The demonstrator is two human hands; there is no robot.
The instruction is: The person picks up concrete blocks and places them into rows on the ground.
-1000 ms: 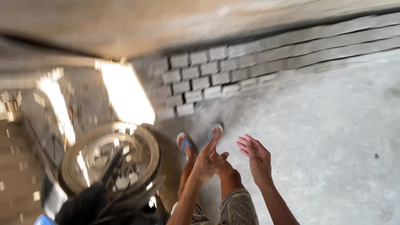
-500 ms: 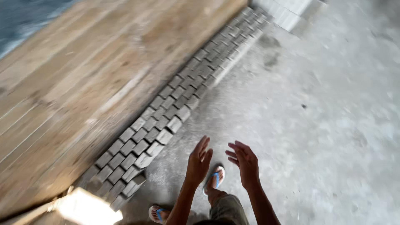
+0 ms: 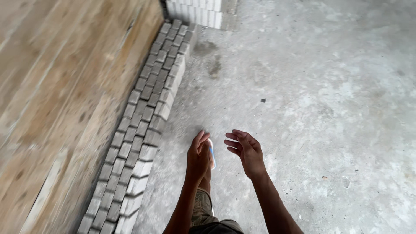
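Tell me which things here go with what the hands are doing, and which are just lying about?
In hand:
left hand, open, holds nothing
right hand, open, holds nothing
row of grey paving blocks, the nearest thing to the left hand

Lying about:
wooden wall
concrete floor
stack of pale blocks
sandal on the forward foot

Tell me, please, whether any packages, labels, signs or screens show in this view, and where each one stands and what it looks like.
None in view: only bare things show.
Row of grey paving blocks: runs along the wooden wall, stacked.
Paler block stack: at the top, whitish.
Left hand and right hand: both open and empty above the concrete floor.
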